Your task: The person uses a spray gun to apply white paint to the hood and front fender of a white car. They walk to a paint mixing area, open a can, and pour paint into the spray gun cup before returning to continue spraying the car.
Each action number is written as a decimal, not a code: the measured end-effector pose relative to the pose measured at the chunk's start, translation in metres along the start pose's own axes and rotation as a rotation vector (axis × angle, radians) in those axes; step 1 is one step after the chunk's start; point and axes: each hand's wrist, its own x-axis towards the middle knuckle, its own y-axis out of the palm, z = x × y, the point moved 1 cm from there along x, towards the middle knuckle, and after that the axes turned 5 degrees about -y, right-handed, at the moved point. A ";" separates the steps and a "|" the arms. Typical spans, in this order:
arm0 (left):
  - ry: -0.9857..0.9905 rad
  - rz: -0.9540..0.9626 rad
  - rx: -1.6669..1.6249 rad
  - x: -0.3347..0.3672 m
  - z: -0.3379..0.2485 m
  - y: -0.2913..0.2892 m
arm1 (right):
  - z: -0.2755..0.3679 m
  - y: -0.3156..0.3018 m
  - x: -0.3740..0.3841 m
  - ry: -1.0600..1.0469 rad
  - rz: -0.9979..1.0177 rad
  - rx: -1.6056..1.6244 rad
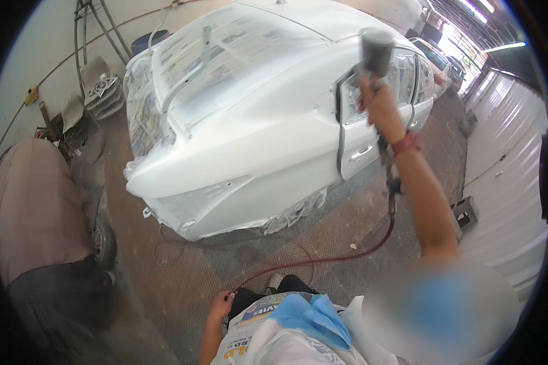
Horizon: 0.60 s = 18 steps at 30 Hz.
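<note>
spray gun x1, upper rt, r. hand gripping; hose x1, l. hand gripping; lettered shirt x1, btm.

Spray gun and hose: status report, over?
Right hand grips spray gun, raised beside white car. Left hand holds red hose. Possible snag: hose loops on floor near car.

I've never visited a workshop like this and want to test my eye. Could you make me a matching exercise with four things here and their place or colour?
1. Spray gun
2. Hose
3. Car in the middle
4. Wristband

A. Mostly white
B. Held in the left hand
C. Worn on the right forearm
D. Gripped in the right hand

Pairs: 1-D; 2-B; 3-A; 4-C
</note>
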 end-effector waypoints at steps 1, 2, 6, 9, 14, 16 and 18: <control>0.048 -0.038 0.020 0.003 -0.005 0.011 | -0.005 0.008 -0.017 0.103 0.099 0.063; 0.076 -0.065 0.051 0.007 -0.010 0.021 | -0.009 0.012 -0.038 0.055 0.205 0.138; 0.059 -0.038 0.134 0.022 -0.030 0.053 | -0.026 0.008 -0.064 0.143 0.549 0.492; 0.034 0.013 0.180 0.029 -0.044 0.067 | -0.046 -0.020 -0.027 0.080 0.487 0.441; 0.050 -0.071 0.140 0.025 -0.068 0.083 | -0.066 -0.077 0.083 -0.037 0.034 0.148; 0.045 -0.061 0.119 0.022 -0.081 0.090 | -0.061 -0.091 0.124 -0.142 -0.011 0.106; -0.036 0.011 0.089 0.020 -0.095 0.097 | -0.054 -0.099 0.158 -0.165 0.016 0.127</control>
